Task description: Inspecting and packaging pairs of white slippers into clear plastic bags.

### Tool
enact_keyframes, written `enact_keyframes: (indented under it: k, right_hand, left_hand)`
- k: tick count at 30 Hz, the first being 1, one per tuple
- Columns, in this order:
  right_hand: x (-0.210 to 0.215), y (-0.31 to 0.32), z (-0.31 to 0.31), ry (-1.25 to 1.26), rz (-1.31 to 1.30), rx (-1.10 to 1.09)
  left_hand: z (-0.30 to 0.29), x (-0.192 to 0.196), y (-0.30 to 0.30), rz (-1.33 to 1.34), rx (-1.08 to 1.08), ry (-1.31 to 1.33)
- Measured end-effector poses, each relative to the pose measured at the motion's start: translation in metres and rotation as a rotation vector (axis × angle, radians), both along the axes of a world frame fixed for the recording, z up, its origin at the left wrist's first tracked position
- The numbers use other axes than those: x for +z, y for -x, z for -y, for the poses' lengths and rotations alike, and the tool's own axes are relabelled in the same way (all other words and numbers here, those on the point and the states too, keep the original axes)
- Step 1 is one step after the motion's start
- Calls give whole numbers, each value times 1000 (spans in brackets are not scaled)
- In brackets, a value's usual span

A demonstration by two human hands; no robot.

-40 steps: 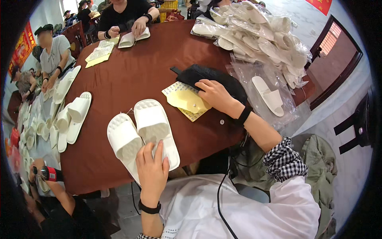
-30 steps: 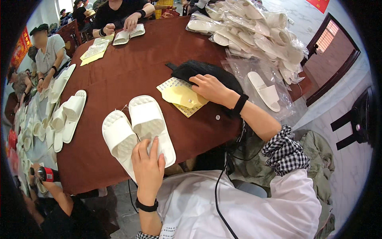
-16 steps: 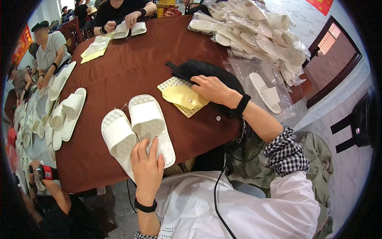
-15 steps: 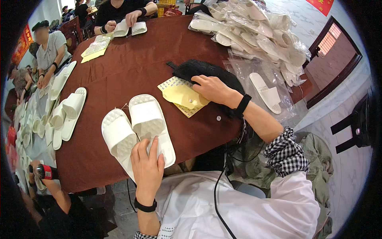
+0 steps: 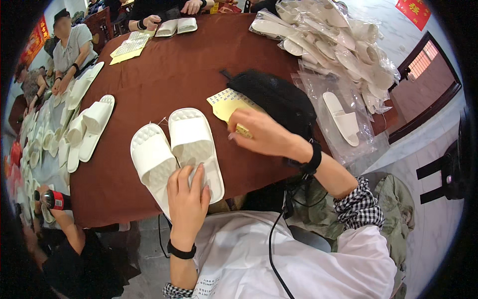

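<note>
A pair of white slippers (image 5: 191,137) lies side by side at the table's near edge, joined near the toes by a thin tie. My left hand (image 5: 188,199) rests on their heel ends, fingers stretched out and a little apart. Over a yellow sticker sheet (image 5: 222,104), my right hand (image 5: 266,133) is raised with its fingertips pinched together. Anything between those fingertips is too small to make out. The hand covers part of the sheet, and the sheet's far corner is tucked against a black mesh bag (image 5: 274,94).
A heap of bagged white slippers (image 5: 343,45) fills the far right, with a single bagged slipper (image 5: 342,118) nearer. More slippers (image 5: 92,129) line the left. Across the brown tablecloth (image 5: 164,70), a person sits by another slipper pair (image 5: 177,26). A co-worker's hand holds a dark bottle (image 5: 54,200) at lower left.
My right hand has come off the sheet toward me, and its fingers have closed into a pinch. My left hand stays on the slippers. The whole view has shifted slightly.
</note>
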State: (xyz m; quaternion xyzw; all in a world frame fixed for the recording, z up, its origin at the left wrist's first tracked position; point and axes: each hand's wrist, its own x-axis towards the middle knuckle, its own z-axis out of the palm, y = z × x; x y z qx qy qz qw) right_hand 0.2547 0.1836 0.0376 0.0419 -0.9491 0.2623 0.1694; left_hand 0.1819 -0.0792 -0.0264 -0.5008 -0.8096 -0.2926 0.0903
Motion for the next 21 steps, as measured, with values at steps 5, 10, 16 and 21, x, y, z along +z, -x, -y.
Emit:
enact_keyframes:
  k: [5,10,16,21]
  right_hand:
    - [-21,15,42,269,120,187]
    - [-33,28,57,148,169,145]
    - [-28,35,56,168,193,166]
    - [-30,37,56,132,234,151]
  left_hand:
    - [-2,3,-2,61,-23,-47]
    - [-1,0,-3,38,-31,-50]
    - [-2,1,-2,-19,-20,-21]
    - [-1,1,-1,101,-14,-96]
